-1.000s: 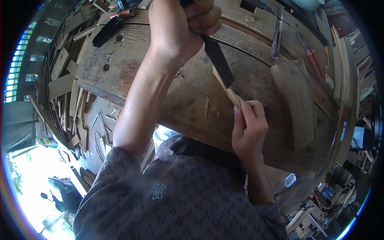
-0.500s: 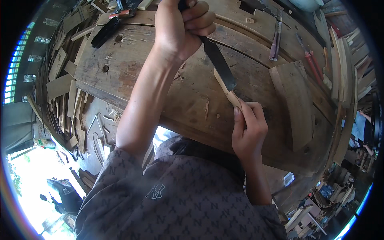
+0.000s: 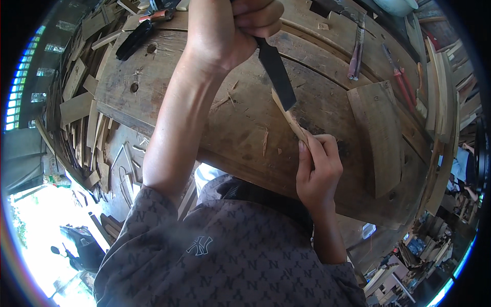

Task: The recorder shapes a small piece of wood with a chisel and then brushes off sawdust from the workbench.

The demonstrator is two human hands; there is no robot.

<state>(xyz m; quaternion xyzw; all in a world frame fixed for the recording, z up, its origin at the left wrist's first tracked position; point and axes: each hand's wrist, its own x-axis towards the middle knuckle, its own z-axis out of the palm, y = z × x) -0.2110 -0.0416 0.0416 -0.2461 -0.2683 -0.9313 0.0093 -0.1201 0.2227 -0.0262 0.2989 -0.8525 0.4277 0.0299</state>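
At the far edge of the picture, my left hand (image 3: 240,36) is closed around the handle of a knife (image 3: 277,77); the handle is mostly hidden by the fingers. Its broad dark blade slants down and right, with the end beside a thin pale wooden stick (image 3: 290,118). My right hand (image 3: 321,162) pinches the near end of that stick between thumb and fingers. The stick points away and left, low over the wooden workbench (image 3: 235,148); whether its far tip rests on the bench I cannot tell. Shavings (image 3: 265,141) lie left of the stick.
A curved board (image 3: 377,143) lies on the bench to the right. Beyond it are red-handled pliers (image 3: 404,87) and a chisel-like tool (image 3: 356,53). A black object (image 3: 134,41) sits at the far left. Wood scraps (image 3: 82,107) are piled beside the bench.
My left hand and the knife have shifted slightly up and left, so the blade end has drawn back from my right hand. My right hand has hardly moved.
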